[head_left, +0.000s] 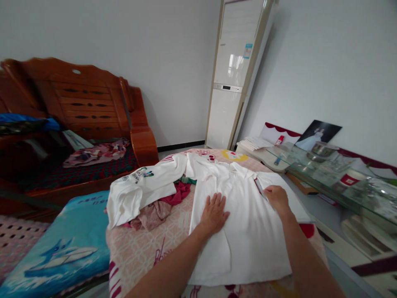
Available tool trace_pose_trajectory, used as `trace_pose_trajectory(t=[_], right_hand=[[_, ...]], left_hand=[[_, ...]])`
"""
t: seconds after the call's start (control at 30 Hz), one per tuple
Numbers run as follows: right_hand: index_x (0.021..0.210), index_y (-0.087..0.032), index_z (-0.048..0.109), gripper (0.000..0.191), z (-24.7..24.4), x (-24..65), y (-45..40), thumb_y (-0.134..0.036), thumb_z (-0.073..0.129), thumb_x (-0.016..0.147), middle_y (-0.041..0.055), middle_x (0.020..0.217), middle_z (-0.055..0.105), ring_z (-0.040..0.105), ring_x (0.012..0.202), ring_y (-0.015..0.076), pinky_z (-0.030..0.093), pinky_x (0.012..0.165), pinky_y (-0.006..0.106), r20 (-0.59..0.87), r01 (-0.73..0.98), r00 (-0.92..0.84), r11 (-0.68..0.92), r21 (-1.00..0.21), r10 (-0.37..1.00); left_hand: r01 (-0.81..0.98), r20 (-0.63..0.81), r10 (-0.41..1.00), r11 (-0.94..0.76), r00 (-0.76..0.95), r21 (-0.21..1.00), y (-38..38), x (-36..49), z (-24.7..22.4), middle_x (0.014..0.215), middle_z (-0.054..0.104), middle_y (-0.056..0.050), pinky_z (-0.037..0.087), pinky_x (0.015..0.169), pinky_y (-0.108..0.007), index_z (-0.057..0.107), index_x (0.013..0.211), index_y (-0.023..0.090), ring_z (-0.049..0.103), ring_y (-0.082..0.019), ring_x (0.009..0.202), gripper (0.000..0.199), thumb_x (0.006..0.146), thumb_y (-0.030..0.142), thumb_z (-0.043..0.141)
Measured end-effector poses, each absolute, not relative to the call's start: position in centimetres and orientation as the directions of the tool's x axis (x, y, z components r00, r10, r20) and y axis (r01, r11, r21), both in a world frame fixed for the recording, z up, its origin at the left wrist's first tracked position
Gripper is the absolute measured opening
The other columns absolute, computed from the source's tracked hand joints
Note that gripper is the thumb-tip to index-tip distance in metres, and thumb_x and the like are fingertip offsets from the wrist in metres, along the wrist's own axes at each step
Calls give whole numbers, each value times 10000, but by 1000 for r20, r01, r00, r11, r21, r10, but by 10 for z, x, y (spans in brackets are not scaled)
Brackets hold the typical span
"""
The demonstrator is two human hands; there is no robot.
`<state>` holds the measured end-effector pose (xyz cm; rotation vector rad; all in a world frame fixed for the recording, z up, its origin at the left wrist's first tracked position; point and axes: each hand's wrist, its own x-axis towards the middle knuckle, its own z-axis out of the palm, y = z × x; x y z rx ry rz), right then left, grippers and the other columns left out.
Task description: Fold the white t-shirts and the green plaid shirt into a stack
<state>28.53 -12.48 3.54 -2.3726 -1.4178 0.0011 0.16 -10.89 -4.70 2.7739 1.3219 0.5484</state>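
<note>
The shirt lies spread on the cover, its left part seemingly folded in, its right part out flat; the left hand presses it, fingers slightly spread; the right hand seems to pinch its cloth; a white top and red cloth (both rumpled) crowd the left; a glass shelf juts in at right.

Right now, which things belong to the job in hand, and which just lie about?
Job: white cloth shirt; left hand, flat on it; right hand, gripping its side; pink patterned cloth beneath.

Lying about: blue boat-printed cloth; dark rectangular photograph; crumpled floral cloth.
</note>
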Motion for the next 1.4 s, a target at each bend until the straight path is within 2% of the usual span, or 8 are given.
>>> trace_pose_trajectory(t=[0.13, 0.33, 0.6, 0.77, 0.97, 1.1, 1.23, 1.4], right_hand=[[872, -126, 692, 196, 23, 264, -162, -208, 531, 796, 183, 910, 693, 665, 862, 273, 449, 695, 321, 128, 852, 513, -522, 46, 849], [886, -143, 673, 241, 29, 251, -173, -101, 449, 808, 175, 924, 689, 666, 885, 261, 436, 691, 307, 111, 840, 524, -534, 98, 844], [700, -188, 636, 136, 37, 268, -180, -290, 563, 750, 41, 706, 662, 612, 709, 188, 387, 618, 254, 147, 832, 515, -451, -324, 844], [531, -187, 563, 201, 26, 276, -196, -315, 607, 680, -34, 504, 520, 515, 563, 156, 301, 519, 242, 34, 820, 413, -356, -447, 910], [713, -173, 662, 111, 51, 241, -206, -241, 587, 667, -18, 655, 639, 580, 666, 171, 384, 577, 230, -12, 767, 118, -99, -634, 993], [1066, -165, 645, 412, 46, 205, -221, -202, 592, 659, 47, 859, 687, 633, 689, 167, 431, 538, 220, -159, 717, 30, -132, -684, 987], [1160, -123, 575, 482, 32, 189, -225, -293, 611, 710, 2, 638, 650, 586, 460, 135, 408, 416, 211, -414, 607, -108, -270, -747, 904], [888, -119, 652, 369, 21, 218, -184, -454, 570, 758, 36, 609, 655, 604, 463, 136, 455, 433, 225, -194, 370, 118, -225, -902, 974]], left_hand=[[750, 293, 765, -634, 573, 189, -109, 2, -43, 1499, 370, -134, 223, 1143, -510, 396, 1426, 173, 310, -291, 1395, 562, 933, 442, 410], [746, 288, 769, -632, 570, 211, -109, 1, -39, 1493, 379, -137, 226, 1139, -505, 398, 1427, 187, 310, -290, 1395, 556, 932, 439, 423], [577, 223, 620, -783, 752, 232, -110, -7, -32, 1544, 295, -83, 190, 1131, -559, 298, 1467, 317, 256, -271, 1421, 611, 916, 560, 403], [554, 226, 606, -793, 763, 255, -109, -8, -34, 1527, 329, -91, 173, 1127, -589, 358, 1440, 306, 279, -277, 1411, 576, 921, 553, 401], [370, 336, 632, -721, 699, 586, -112, -5, -24, 1448, 448, -111, 348, 1100, -447, 456, 1380, 212, 437, -220, 1311, 512, 893, 356, 526], [139, 292, 639, -535, 711, 833, -122, 2, -13, 1205, 636, -90, 528, 847, -312, 493, 1356, 201, 630, -172, 994, 481, 904, 367, 497], [110, 247, 569, -519, 785, 848, -129, 6, -8, 1055, 696, -61, 504, 823, -286, 519, 1341, 172, 644, -163, 884, 464, 928, 375, 458], [115, 249, 479, -609, 842, 785, -131, 8, -8, 1104, 690, -42, 471, 900, -284, 570, 1299, 224, 634, -169, 984, 399, 940, 261, 401]])
